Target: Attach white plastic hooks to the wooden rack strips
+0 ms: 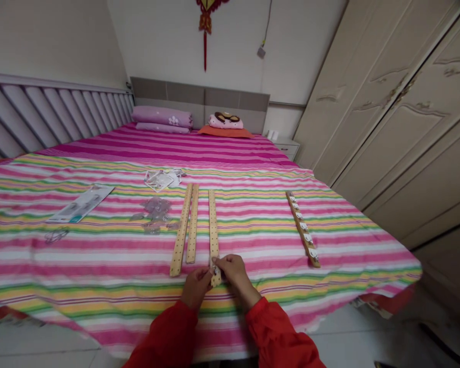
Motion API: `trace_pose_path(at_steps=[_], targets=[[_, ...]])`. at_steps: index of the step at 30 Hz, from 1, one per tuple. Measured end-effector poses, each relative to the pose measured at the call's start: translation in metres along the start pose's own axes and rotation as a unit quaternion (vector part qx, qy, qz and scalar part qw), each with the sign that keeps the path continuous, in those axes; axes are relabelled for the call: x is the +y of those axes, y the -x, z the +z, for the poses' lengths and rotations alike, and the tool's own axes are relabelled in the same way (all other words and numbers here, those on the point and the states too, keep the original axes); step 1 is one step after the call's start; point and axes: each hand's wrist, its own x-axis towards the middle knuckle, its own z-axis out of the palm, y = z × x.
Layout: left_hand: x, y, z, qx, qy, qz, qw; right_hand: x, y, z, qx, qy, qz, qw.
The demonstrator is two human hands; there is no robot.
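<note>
Both hands meet over the near end of a perforated wooden strip (213, 225) that lies lengthwise on the striped sheet. Between the fingertips is a small shiny piece (215, 270), too small to name, close against the strip's holes. My left hand (196, 288) pinches at its left side. From the right, my right hand (233, 269) has thumb and finger closed on the same piece. Two more perforated wooden strips, a longer one (181, 235) and a shorter one (192, 225), lie just to the left.
At the right lies a wooden strip (303, 230) with several white hook-like fittings. Leftward are clear plastic pieces (156, 210), flat packets (160, 180), a long package (83, 203) and thin wire-like pieces (56, 234). Pillows (163, 116) rest by the headboard; a wardrobe (398, 112) stands right.
</note>
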Motion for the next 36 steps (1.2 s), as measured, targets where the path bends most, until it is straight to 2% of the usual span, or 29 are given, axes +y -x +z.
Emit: trace_pose_path(at_steps=[5, 15, 17, 21, 24, 30, 32, 36], targets=[[-0.001, -0.006, -0.005, -0.016, 0.018, 0.007, 1.000, -0.004, -0.003, 0.007, 0.032, -0.018, 0.019, 0.999], [0.005, -0.010, -0.001, 0.020, 0.043, 0.026, 0.999, -0.012, -0.006, 0.016, 0.080, -0.023, -0.009, 0.996], [0.006, -0.012, -0.001, 0.025, 0.054, 0.018, 0.998, -0.016, -0.005, 0.014, 0.071, -0.044, -0.015, 0.996], [0.006, -0.014, -0.003, 0.024, 0.076, 0.019, 0.997, -0.018, 0.006, 0.010, 0.014, -0.153, -0.011, 0.988], [0.005, -0.012, -0.005, 0.049, 0.103, 0.008, 0.993, -0.007, 0.020, 0.011, -0.004, -0.186, -0.020, 0.982], [0.010, -0.008, 0.001, 0.110, 0.170, -0.025, 0.979, 0.017, 0.039, 0.022, -0.052, -0.196, 0.013, 0.979], [0.011, -0.006, 0.003, 0.098, 0.175, -0.021, 0.979, 0.020, 0.041, 0.024, -0.050, -0.203, 0.005, 0.978], [0.009, 0.006, 0.000, 0.027, 0.165, -0.024, 0.986, 0.022, 0.042, 0.020, -0.039, -0.222, -0.015, 0.974]])
